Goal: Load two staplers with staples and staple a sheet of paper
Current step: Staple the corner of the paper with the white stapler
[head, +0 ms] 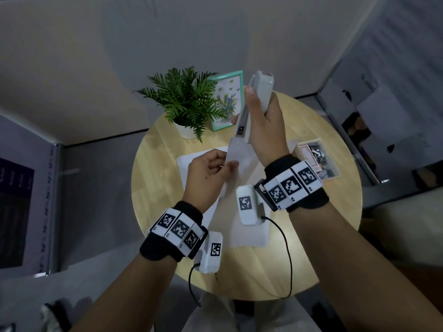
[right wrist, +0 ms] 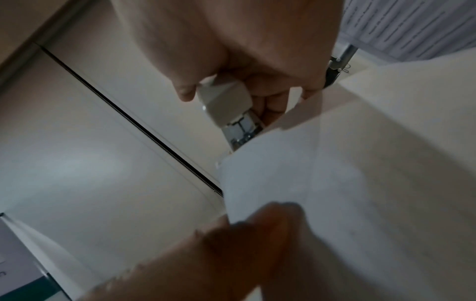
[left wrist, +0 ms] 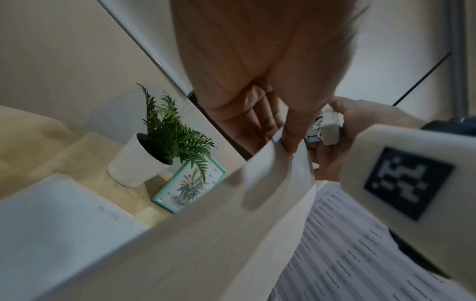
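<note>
Above the round wooden table (head: 167, 236) my right hand (head: 254, 109) grips a pale grey stapler (head: 262, 92) held upright, nose down. A white sheet of paper (head: 239, 156) rises from the table, and its top edge sits at the stapler's mouth. My left hand (head: 226, 165) pinches that sheet just below the stapler. In the left wrist view the thumb and fingers (left wrist: 289, 142) hold the paper's (left wrist: 231, 213) edge beside the stapler (left wrist: 327, 134). In the right wrist view the stapler's (right wrist: 229, 106) metal mouth meets the paper (right wrist: 322, 183).
More white sheets (head: 196, 161) lie flat on the table under my hands. At the right edge stands an open box of staples (head: 318, 161). A potted fern (head: 184, 101) and a mint-framed picture (head: 226, 99) stand at the back. Grey partitions surround the table.
</note>
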The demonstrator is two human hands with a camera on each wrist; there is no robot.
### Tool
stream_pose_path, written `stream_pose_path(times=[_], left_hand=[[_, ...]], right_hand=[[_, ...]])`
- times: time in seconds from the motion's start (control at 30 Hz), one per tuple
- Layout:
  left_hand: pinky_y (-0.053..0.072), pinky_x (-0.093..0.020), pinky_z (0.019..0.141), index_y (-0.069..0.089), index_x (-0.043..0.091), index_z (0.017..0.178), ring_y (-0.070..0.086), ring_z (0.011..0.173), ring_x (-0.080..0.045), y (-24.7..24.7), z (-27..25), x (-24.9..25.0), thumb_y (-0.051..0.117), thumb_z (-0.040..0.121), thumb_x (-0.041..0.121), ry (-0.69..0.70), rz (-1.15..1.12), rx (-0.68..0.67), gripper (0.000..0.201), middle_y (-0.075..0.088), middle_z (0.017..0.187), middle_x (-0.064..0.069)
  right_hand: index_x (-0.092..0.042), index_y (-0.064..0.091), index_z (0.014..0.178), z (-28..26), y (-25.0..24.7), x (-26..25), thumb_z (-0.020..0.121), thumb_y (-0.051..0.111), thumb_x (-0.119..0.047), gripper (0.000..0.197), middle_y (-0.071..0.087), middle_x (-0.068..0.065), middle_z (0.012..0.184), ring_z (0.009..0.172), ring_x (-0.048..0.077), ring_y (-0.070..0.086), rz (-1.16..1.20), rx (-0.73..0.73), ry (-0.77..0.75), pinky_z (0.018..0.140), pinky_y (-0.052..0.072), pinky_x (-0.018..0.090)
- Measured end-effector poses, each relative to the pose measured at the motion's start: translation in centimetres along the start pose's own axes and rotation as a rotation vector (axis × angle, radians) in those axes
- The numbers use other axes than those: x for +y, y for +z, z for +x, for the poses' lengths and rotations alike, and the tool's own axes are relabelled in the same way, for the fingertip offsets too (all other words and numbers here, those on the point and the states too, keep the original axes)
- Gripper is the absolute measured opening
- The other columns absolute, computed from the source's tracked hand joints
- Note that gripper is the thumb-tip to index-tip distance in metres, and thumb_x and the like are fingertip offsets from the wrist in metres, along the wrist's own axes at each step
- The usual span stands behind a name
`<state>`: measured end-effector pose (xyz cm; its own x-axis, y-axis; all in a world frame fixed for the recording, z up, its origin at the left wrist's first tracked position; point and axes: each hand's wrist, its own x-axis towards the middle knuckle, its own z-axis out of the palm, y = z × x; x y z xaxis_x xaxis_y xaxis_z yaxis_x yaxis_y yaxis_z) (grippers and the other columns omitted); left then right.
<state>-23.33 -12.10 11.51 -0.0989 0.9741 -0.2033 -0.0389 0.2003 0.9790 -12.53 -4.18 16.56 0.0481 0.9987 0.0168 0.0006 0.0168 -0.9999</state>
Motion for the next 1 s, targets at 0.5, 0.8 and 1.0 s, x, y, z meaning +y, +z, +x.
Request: stream_pose_path(times=[0.5,0.8,1.0], left_hand=[[0.053,-0.017,0.063,0.064,0.015,0.082,0.061,0.067,-0.019,1.0,-0.3,0.4,0.070,0.085,0.006,-0.012,0.038,0.008,0.011,0.060,0.079,-0.040],[0.056,-0.021,0.066,0.065,0.010,0.084,0.066,0.066,-0.017,0.9,-0.3,0.7,0.071,0.084,0.006,-0.020,0.035,-0.008,0.008,0.063,0.088,-0.042],[0.055,-0.023,0.066,0.066,0.002,0.088,0.068,0.065,-0.014,0.9,0.0,0.8,0.072,0.083,0.005,-0.031,0.044,-0.017,0.008,0.071,0.081,-0.029]], right_hand=[[-0.013,0.059,0.085,0.4,-0.2,0.8,0.085,0.059,-0.049,0.035,0.052,-0.010,0.065,0.060,0.008,0.050,-0.165,0.105,0.044,0.064,0.047,0.030],[-0.026,0.048,0.072,0.3,0.2,1.1,0.088,0.050,-0.054,0.032,0.048,-0.013,0.058,0.052,0.001,0.046,-0.196,0.154,-0.023,0.058,0.042,0.026],[-0.024,0.049,0.072,0.5,0.4,1.3,0.093,0.054,-0.038,0.026,0.049,-0.011,0.060,0.055,0.011,0.050,-0.148,0.184,-0.069,0.053,0.045,0.030]])
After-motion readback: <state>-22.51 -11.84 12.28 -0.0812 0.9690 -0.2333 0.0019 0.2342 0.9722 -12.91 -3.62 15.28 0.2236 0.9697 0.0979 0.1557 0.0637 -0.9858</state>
